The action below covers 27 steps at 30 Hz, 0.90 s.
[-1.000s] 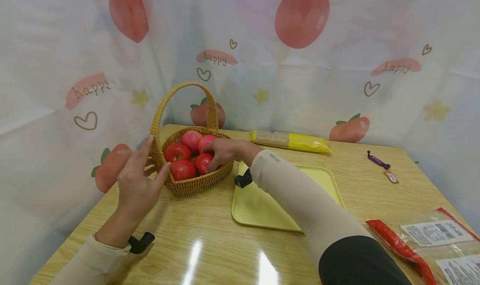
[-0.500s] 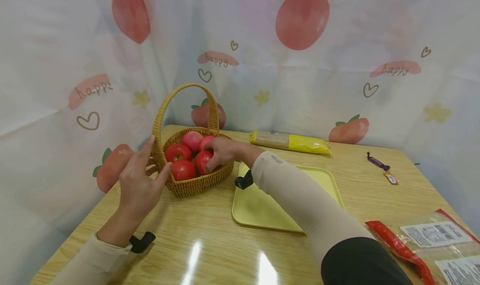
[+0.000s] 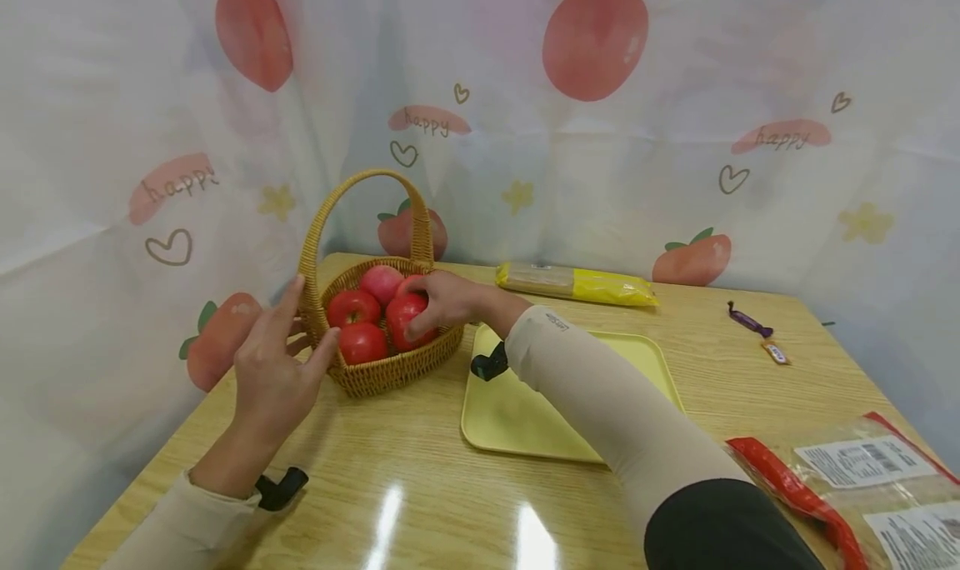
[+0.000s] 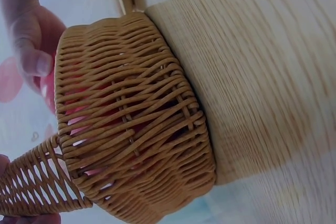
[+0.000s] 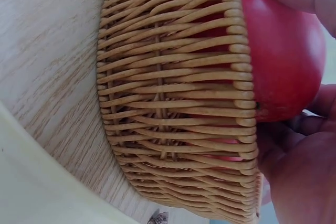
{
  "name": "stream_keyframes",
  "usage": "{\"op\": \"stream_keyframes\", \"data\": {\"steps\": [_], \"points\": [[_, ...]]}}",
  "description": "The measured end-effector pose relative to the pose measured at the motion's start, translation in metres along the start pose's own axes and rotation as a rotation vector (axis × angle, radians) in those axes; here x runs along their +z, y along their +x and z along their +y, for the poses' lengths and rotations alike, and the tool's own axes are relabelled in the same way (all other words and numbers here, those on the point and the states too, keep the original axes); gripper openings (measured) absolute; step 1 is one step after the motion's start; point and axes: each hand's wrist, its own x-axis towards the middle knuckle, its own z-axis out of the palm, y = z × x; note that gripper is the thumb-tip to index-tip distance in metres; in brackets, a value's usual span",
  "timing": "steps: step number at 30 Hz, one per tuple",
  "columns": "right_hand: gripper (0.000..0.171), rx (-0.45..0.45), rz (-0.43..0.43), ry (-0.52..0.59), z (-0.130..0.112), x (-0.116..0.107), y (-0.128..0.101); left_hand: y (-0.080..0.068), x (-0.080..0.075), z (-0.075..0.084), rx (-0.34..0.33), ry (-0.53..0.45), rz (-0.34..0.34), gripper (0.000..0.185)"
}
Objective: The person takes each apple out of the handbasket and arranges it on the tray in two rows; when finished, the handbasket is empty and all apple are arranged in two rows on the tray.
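A woven basket (image 3: 390, 377) with a tall arched handle holds several red apples. My left hand (image 3: 276, 378) is at the left foot of the handle (image 4: 31, 182), thumb on one side and fingers on the other. With my right hand (image 3: 450, 297) I grip a red apple (image 5: 286, 51) at the basket's right side, thumb on its near face and fingers behind. This apple stands partly above the rim in the right wrist view. Other apples, such as the near one (image 3: 363, 343), lie beside it; one at the back is partly hidden by my right hand.
A yellow tray (image 3: 517, 424) lies right of the basket, under my right forearm. Behind it is a yellow-ended long packet (image 3: 577, 284). Two small wrapped sweets (image 3: 750, 320) and a red-edged clear bag (image 3: 832, 478) lie at the right. A printed curtain (image 3: 495, 170) stands behind the table.
The apple in my right hand has risen slightly out of the basket, and the fingers have closed further round it. My left hand stays at the handle.
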Motion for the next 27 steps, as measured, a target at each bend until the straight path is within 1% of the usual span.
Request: {"op": "stream_keyframes", "data": {"steps": [3, 7, 16, 20, 23, 27], "points": [[0.063, 0.001, 0.047, 0.001, -0.001, -0.001, -0.005, 0.001, 0.0, 0.002, 0.002, -0.001, -0.004, 0.084], [0.066, 0.004, 0.094, 0.001, -0.001, -0.004, -0.011, 0.002, 0.0, 0.003, 0.003, -0.001, -0.012, 0.085], [0.065, -0.039, 0.156, 0.101, -0.002, -0.005, -0.023, -0.001, 0.0, 0.001, -0.016, -0.007, -0.013, 0.084], [0.063, -0.048, 0.186, 0.103, -0.004, -0.008, -0.029, -0.002, 0.0, 0.001, -0.005, -0.017, -0.002, 0.084], [0.068, -0.033, 0.213, 0.12, -0.004, -0.009, -0.034, -0.002, -0.001, 0.002, 0.002, -0.022, 0.008, 0.084], [0.074, -0.003, 0.228, 0.184, -0.001, -0.012, -0.042, -0.001, -0.001, 0.003, 0.0, -0.02, 0.008, 0.085]]}}
